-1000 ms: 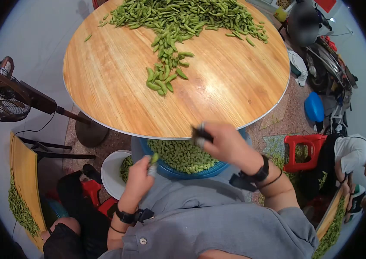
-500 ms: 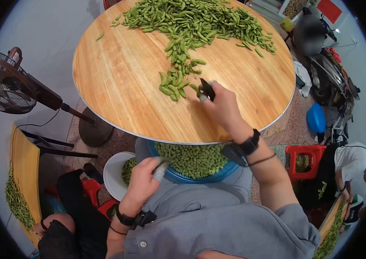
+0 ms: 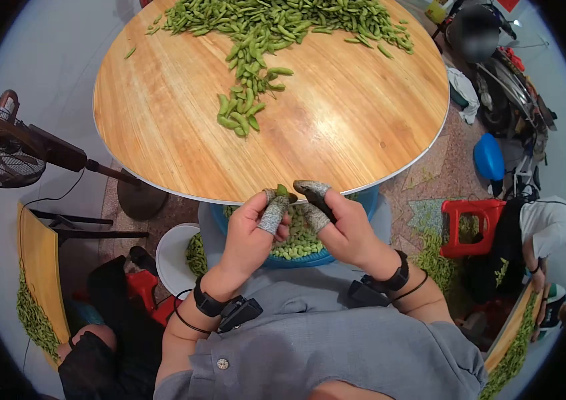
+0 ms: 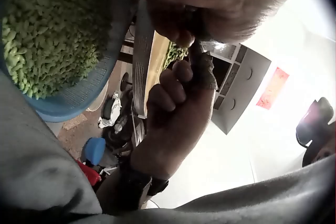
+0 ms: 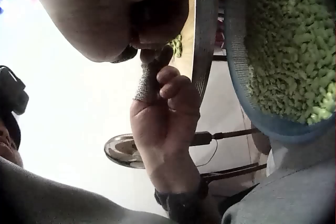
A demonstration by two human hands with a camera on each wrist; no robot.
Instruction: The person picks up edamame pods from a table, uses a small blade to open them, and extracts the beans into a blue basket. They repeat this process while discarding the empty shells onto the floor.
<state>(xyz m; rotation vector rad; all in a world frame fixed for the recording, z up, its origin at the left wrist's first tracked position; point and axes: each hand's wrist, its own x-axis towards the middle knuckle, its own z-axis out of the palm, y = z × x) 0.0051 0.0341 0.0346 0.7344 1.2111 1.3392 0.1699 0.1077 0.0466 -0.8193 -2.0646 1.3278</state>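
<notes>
My left hand (image 3: 249, 230) pinches a green soybean pod (image 3: 282, 191) near the table's front edge, thumb and index finger wrapped in grey tape. Beside it is my right hand (image 3: 348, 233), its index and thumb taped too, dark on their inner sides and slightly apart. Nothing shows between them; in the left wrist view the right hand (image 4: 176, 111) has its other fingers loosely curled. Below both hands, a blue basin (image 4: 63, 111) holds many light green beans (image 3: 299, 247). A heap of pods (image 3: 276, 20) covers the table's far side, with a trail toward the front.
The round wooden table (image 3: 163, 127) ends just beyond my hands. A white bucket (image 3: 169, 263) with green pods stands left of the basin. A floor fan (image 3: 6, 147) is at the left, a red stool (image 3: 451, 248) at the right. People sit at both sides.
My right hand reached over the table to the pods, then came back to the front edge. The left hand rose from beside the basin to meet it and now pinches a pod.
</notes>
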